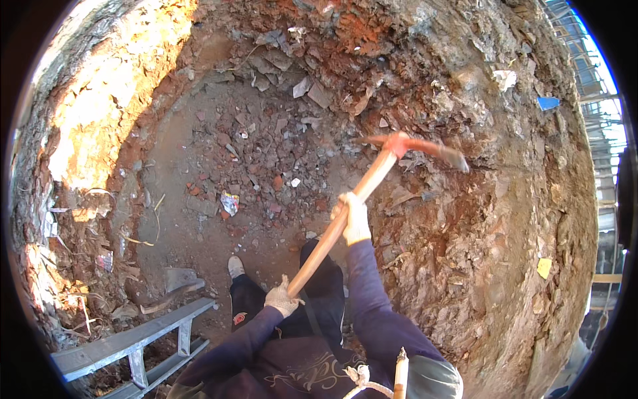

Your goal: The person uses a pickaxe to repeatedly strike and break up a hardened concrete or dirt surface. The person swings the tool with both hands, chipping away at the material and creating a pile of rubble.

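Note:
Both my hands, in pale knitted work gloves, grip the wooden handle of a pickaxe (369,182). My left hand (283,297) holds the butt end of the handle, close in front of my thighs. Farther up the shaft, my right hand (355,218) is closed around the wood. The reddish metal head, slightly blurred, points away from me toward the right, with one worn, greyish end near the rough earth wall (478,209). Whether the head touches the wall I cannot tell.
Loose soil with rubble (259,164) covers the pit floor ahead of my feet. At the lower left stand a metal ladder (134,339) and, beside it, a shovel (179,279) with its blade showing. Earth walls curve around; a rope (369,385) hangs near my chest.

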The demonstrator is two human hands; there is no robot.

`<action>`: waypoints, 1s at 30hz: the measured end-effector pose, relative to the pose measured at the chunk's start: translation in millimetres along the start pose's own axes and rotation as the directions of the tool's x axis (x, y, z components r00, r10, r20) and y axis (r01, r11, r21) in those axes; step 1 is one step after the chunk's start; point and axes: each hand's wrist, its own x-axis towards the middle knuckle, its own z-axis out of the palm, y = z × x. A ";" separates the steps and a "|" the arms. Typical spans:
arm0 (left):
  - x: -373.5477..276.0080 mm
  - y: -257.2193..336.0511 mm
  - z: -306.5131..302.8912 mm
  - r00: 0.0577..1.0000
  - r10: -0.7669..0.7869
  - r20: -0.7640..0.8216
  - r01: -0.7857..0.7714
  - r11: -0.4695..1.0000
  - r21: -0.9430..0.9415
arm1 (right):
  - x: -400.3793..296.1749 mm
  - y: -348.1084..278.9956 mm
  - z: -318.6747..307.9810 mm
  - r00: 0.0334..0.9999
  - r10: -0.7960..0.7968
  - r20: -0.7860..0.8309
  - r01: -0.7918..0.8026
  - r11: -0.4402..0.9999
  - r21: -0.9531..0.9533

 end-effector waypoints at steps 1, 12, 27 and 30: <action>-2.7 -23.9 16.4 0.995 0.013 0.095 -0.006 0.997 -0.074 | -26.3 16.7 -8.2 0.997 0.052 -0.062 -0.052 0.999 -0.001; 13.8 19.4 -34.2 0.766 0.636 0.094 -0.642 0.759 0.102 | -272.4 -66.0 -54.6 0.797 -0.594 -0.106 0.598 0.754 0.271; 40.5 251.9 -197.9 0.444 0.861 -0.247 -0.859 0.488 0.154 | -295.1 -254.7 12.8 0.377 -0.912 -0.159 0.925 0.380 0.012; 68.7 198.2 -186.1 0.741 0.654 -0.153 -0.658 0.753 0.031 | -167.2 -233.7 50.1 0.657 -0.754 -0.010 0.746 0.649 0.151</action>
